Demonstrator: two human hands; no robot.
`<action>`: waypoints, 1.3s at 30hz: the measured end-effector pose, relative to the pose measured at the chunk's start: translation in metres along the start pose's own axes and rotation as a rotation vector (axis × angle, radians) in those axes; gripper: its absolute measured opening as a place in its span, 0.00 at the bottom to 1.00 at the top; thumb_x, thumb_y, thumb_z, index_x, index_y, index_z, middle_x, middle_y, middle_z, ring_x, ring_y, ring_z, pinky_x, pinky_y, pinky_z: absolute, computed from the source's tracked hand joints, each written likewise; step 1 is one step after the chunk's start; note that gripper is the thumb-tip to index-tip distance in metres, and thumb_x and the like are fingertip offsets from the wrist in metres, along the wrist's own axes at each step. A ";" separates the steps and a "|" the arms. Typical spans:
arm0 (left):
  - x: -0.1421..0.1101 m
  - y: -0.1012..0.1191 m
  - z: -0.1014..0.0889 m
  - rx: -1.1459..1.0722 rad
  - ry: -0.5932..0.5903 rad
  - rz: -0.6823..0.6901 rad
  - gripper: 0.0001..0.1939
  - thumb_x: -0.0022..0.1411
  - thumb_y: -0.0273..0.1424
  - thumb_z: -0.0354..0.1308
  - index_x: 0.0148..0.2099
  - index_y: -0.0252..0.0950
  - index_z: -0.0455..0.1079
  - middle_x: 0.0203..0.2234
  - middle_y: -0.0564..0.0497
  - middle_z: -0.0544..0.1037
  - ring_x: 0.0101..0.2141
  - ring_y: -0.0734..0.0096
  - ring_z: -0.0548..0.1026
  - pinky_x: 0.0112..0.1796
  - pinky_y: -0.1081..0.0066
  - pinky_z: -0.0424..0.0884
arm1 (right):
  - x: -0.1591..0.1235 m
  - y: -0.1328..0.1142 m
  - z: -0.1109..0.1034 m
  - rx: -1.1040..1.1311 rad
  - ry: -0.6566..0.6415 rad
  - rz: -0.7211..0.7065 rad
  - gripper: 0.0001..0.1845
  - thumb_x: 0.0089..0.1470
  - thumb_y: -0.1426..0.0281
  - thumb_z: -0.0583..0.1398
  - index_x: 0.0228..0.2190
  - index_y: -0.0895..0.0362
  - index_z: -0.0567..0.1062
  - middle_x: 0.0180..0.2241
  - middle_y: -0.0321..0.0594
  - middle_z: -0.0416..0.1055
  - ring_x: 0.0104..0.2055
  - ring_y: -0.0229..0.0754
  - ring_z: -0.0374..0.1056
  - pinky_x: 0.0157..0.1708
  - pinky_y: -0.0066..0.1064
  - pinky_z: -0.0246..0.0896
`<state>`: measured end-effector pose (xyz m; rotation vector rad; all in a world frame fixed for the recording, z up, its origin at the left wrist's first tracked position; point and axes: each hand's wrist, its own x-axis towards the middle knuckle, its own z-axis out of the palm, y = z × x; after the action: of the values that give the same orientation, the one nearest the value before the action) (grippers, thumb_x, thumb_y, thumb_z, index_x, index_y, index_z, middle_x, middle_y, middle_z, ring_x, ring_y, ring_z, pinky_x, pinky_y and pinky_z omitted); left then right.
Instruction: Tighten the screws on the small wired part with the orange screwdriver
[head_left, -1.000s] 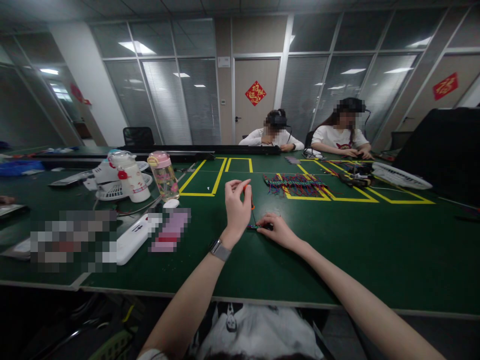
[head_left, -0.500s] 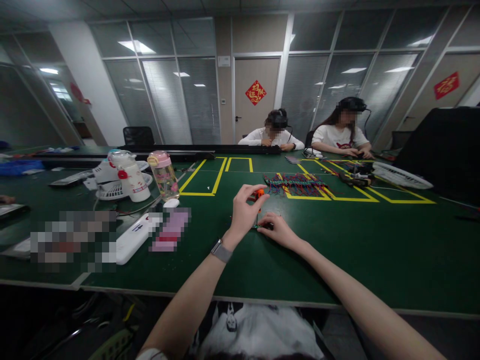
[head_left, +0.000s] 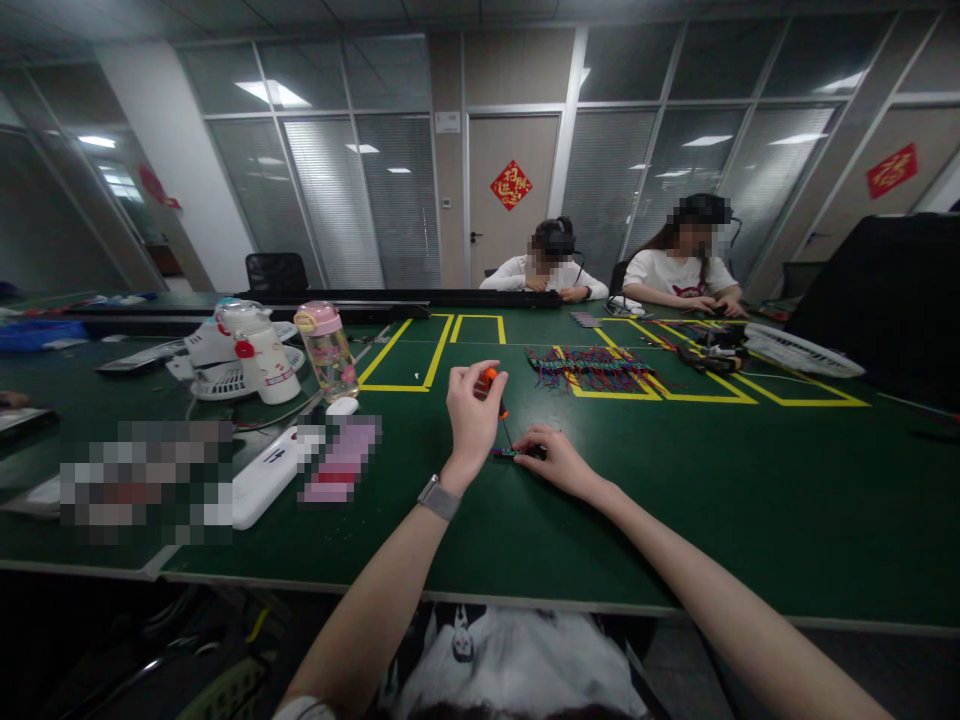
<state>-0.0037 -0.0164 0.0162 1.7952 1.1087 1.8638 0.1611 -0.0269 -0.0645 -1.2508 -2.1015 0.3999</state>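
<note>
My left hand (head_left: 472,420) grips a screwdriver (head_left: 503,410) with an orange and black handle. Its thin shaft slants down to the right, and the tip reaches the small strip-like green circuit board (head_left: 505,454) lying low over the table. Whether the tip sits in a screw is too small to see. The fingers of my right hand (head_left: 559,462) pinch the right end of that board, covering part of it. Beyond both hands lies a row of similar small boards with red and blue wires (head_left: 592,370).
Yellow tape (head_left: 401,388) marks rectangles on the green table (head_left: 720,510). To the left are a pink-lidded bottle (head_left: 328,350), a white jug (head_left: 262,355), a white power bank-like case (head_left: 270,478) and a white basket (head_left: 214,380). Two people (head_left: 544,270) sit across the table.
My left hand has shifted left with the top of the screwdriver, so the shaft now leans instead of standing nearly upright. More of the board shows. My right hand stays in place.
</note>
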 end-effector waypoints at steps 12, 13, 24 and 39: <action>-0.007 0.012 0.003 -0.135 -0.356 0.277 0.16 0.67 0.25 0.46 0.54 0.39 0.67 0.48 0.46 0.73 0.49 0.67 0.71 0.50 0.66 0.68 | 0.000 0.000 0.002 -0.003 0.007 0.000 0.06 0.50 0.72 0.63 0.33 0.57 0.78 0.32 0.41 0.72 0.36 0.43 0.67 0.38 0.34 0.61; -0.007 0.012 0.003 -0.189 -0.404 0.247 0.17 0.67 0.25 0.45 0.54 0.39 0.67 0.49 0.46 0.73 0.49 0.67 0.71 0.50 0.66 0.68 | 0.000 0.000 0.002 -0.006 0.008 -0.001 0.06 0.49 0.72 0.63 0.32 0.57 0.78 0.31 0.40 0.72 0.36 0.43 0.67 0.38 0.34 0.61; -0.007 0.014 0.004 -0.383 -0.419 0.046 0.09 0.58 0.27 0.59 0.43 0.37 0.73 0.40 0.48 0.74 0.39 0.71 0.74 0.38 0.72 0.73 | 0.000 -0.002 0.000 -0.005 0.009 0.013 0.05 0.49 0.71 0.63 0.32 0.57 0.78 0.31 0.40 0.72 0.36 0.43 0.67 0.37 0.34 0.61; -0.002 0.003 0.002 0.126 0.055 0.069 0.09 0.57 0.30 0.62 0.40 0.36 0.68 0.36 0.50 0.69 0.34 0.72 0.70 0.37 0.71 0.69 | 0.000 -0.003 -0.001 -0.010 -0.003 0.009 0.06 0.50 0.71 0.63 0.33 0.57 0.79 0.32 0.41 0.72 0.37 0.43 0.67 0.39 0.34 0.61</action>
<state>-0.0007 -0.0193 0.0168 1.8827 1.2241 1.9331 0.1600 -0.0288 -0.0617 -1.2670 -2.1034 0.3963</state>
